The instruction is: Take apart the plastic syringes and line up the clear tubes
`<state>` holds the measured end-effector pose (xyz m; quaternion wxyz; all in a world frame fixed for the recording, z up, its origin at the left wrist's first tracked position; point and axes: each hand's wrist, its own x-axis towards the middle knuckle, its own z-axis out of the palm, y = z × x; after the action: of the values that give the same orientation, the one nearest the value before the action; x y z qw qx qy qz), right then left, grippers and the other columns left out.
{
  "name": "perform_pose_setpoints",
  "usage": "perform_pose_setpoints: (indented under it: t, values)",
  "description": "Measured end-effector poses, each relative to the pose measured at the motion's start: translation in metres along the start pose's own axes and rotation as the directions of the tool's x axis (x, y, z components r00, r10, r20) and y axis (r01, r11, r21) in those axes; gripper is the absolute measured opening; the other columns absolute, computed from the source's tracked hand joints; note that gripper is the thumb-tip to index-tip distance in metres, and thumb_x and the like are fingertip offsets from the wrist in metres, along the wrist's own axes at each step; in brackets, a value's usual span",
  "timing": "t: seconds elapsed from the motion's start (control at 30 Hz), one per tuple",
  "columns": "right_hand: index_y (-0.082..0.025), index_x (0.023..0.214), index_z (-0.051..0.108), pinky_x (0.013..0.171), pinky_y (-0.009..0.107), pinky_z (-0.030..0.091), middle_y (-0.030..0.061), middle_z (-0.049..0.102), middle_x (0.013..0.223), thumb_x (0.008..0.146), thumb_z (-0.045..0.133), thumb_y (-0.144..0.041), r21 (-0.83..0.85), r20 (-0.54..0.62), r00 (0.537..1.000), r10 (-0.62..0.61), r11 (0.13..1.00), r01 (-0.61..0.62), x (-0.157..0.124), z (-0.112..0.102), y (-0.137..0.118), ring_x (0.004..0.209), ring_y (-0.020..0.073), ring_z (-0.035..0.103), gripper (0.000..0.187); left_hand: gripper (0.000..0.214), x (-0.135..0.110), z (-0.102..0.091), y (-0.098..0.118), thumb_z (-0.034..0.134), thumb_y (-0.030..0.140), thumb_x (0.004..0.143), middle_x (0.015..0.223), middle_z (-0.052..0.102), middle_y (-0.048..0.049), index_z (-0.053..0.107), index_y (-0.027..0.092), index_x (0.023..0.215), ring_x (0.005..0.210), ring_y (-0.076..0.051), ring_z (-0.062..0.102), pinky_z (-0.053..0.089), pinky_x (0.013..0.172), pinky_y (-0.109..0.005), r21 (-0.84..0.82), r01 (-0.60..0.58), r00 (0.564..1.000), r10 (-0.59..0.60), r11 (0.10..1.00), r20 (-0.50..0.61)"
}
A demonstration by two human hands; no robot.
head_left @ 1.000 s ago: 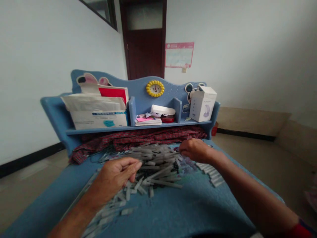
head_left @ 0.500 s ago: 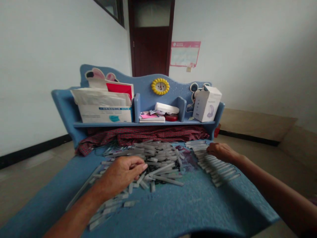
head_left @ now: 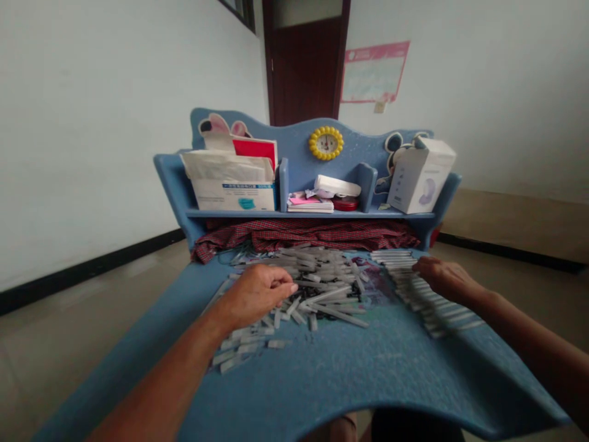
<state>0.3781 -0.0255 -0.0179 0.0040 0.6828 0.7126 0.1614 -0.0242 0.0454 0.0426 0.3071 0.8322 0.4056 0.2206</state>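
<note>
A loose pile of grey plastic sticks [head_left: 317,283] lies in the middle of a blue child's desk [head_left: 350,374]. My left hand [head_left: 257,294] rests on the pile's left edge with its fingers curled and pinched together over some sticks. My right hand [head_left: 444,277] lies palm down on a neat row of sticks [head_left: 423,293] lined up side by side along the desk's right side; its fingers are bent over them and what they hold is hidden. Short grey pieces [head_left: 243,350] are scattered by my left wrist.
A red checked cloth [head_left: 304,234] is bunched under the desk's shelf [head_left: 313,214]. On the shelf stand a box of papers [head_left: 230,184], small books and a red tin [head_left: 345,204], and a white carton [head_left: 421,178]. A yellow clock [head_left: 326,143] sits on the backboard. Behind is a dark door [head_left: 304,61].
My right hand moved from the pile out to the ordered row on the right and stays there. My left hand kept to the pile's left edge. The camera swung left.
</note>
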Motion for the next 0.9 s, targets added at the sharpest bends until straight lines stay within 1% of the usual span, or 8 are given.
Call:
perform_pose_setpoints:
  t: [0.13, 0.23, 0.3, 0.4, 0.5, 0.6, 0.73, 0.9]
  values:
    - [-0.018, 0.089, 0.065, 0.059, 0.024, 0.038, 0.0090, 0.064, 0.086, 0.088, 0.039, -0.020, 0.079, -0.034, 0.992, -0.125, 0.989, 0.128, 0.000, -0.018, -0.030, 0.072, 0.0164, 0.059, 0.026, 0.024, -0.001, 0.001, -0.005, 0.055, 0.038, 0.070, 0.050, 0.057, 0.0018, 0.065, 0.017, 0.064, 0.048, -0.013, 0.050, 0.030, 0.045, -0.019, 0.027, 0.022, 0.995, -0.025, 0.999, 0.094]
    - [-0.017, 0.085, 0.065, 0.063, 0.025, 0.038, 0.0083, 0.063, 0.080, 0.090, 0.039, -0.024, 0.193, -0.069, 0.959, -0.276, 0.939, 0.284, -0.001, -0.036, -0.066, 0.072, 0.0159, 0.058, 0.028, 0.020, -0.002, 0.004, -0.009, 0.055, 0.034, 0.070, 0.051, 0.057, 0.0023, 0.065, 0.018, 0.064, 0.048, -0.013, 0.051, 0.030, 0.045, -0.019, 0.041, 0.004, 0.988, -0.010, 0.999, 0.153]
    - [-0.017, 0.087, 0.064, 0.065, 0.026, 0.038, 0.0082, 0.064, 0.084, 0.091, 0.038, -0.025, 0.250, -0.070, 0.937, -0.341, 0.904, 0.348, -0.001, -0.047, -0.093, 0.074, 0.0160, 0.059, 0.028, 0.019, -0.002, 0.004, -0.009, 0.054, 0.032, 0.069, 0.051, 0.057, 0.0024, 0.065, 0.018, 0.064, 0.049, -0.013, 0.052, 0.029, 0.045, -0.019, 0.056, -0.017, 0.986, 0.007, 0.998, 0.169]
    - [-0.017, 0.080, 0.064, 0.062, 0.026, 0.038, 0.0078, 0.066, 0.078, 0.089, 0.042, -0.028, 0.273, 0.014, 0.929, -0.370, 0.895, 0.352, -0.002, -0.059, -0.130, 0.073, 0.0177, 0.061, 0.026, 0.018, -0.003, 0.004, -0.007, 0.053, 0.031, 0.070, 0.051, 0.057, 0.0022, 0.065, 0.017, 0.065, 0.049, -0.013, 0.051, 0.028, 0.045, -0.019, 0.091, -0.025, 0.982, 0.008, 0.996, 0.186]
    - [-0.016, 0.079, 0.065, 0.058, 0.027, 0.037, 0.0097, 0.068, 0.078, 0.086, 0.049, -0.029, 0.215, 0.135, 0.922, -0.362, 0.920, 0.329, -0.001, -0.062, -0.154, 0.070, 0.0206, 0.063, 0.022, 0.018, -0.004, 0.003, -0.005, 0.053, 0.030, 0.070, 0.049, 0.055, 0.0029, 0.064, 0.017, 0.062, 0.047, -0.013, 0.049, 0.028, 0.046, -0.020, 0.112, -0.043, 0.981, 0.022, 0.993, 0.190]
    - [-0.015, 0.080, 0.066, 0.057, 0.029, 0.039, 0.0122, 0.069, 0.080, 0.084, 0.050, -0.028, 0.163, 0.203, 0.924, -0.325, 0.942, 0.295, 0.002, -0.058, -0.163, 0.070, 0.0233, 0.065, 0.021, 0.018, -0.005, 0.003, -0.004, 0.053, 0.029, 0.070, 0.048, 0.054, 0.0033, 0.064, 0.018, 0.061, 0.045, -0.012, 0.047, 0.027, 0.045, -0.020, 0.125, -0.069, 0.980, 0.044, 0.990, 0.192]
    - [-0.015, 0.080, 0.067, 0.058, 0.030, 0.039, 0.0137, 0.070, 0.079, 0.083, 0.048, -0.025, 0.157, 0.225, 0.931, -0.288, 0.954, 0.257, 0.002, -0.053, -0.161, 0.071, 0.0252, 0.065, 0.022, 0.018, -0.005, 0.003, -0.004, 0.053, 0.027, 0.070, 0.050, 0.055, 0.0031, 0.066, 0.017, 0.063, 0.047, -0.012, 0.047, 0.025, 0.045, -0.020, 0.145, -0.095, 0.977, 0.064, 0.985, 0.202]
    - [-0.018, 0.074, 0.067, 0.055, 0.026, 0.034, 0.0085, 0.069, 0.072, 0.081, 0.049, -0.026, 0.270, 0.246, 0.927, -0.284, 0.938, 0.216, -0.002, -0.058, -0.156, 0.066, 0.0196, 0.063, 0.021, 0.017, -0.006, 0.008, -0.003, 0.052, 0.025, 0.071, 0.054, 0.060, 0.0025, 0.066, 0.016, 0.067, 0.051, -0.011, 0.051, 0.028, 0.047, -0.020, 0.160, -0.083, 0.968, 0.041, 0.984, 0.249]
